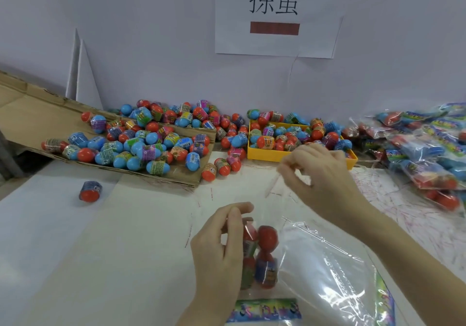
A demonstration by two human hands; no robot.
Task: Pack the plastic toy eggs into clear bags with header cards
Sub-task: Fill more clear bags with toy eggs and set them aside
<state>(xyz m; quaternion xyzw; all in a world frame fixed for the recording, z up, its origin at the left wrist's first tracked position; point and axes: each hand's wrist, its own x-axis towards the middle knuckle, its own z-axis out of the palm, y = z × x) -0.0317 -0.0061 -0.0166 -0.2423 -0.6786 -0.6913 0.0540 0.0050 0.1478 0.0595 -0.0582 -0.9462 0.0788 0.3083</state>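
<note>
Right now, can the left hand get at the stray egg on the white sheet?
Probably yes. The stray egg lies alone on the white sheet, nothing between it and the left hand. But that hand grips the bag of eggs and must let go first.

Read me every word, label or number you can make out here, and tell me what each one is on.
"拣蛋": large black characters on the white paper sign taped to the wall, above a solid brown-red bar.
Wrap labels on the blue and red plastic toy eggs: printed, too small to read.
Colourful header card on the clear plastic bag in front: blurred, unreadable.
Header cards on the packed bags at right: blurred, unreadable.
</note>
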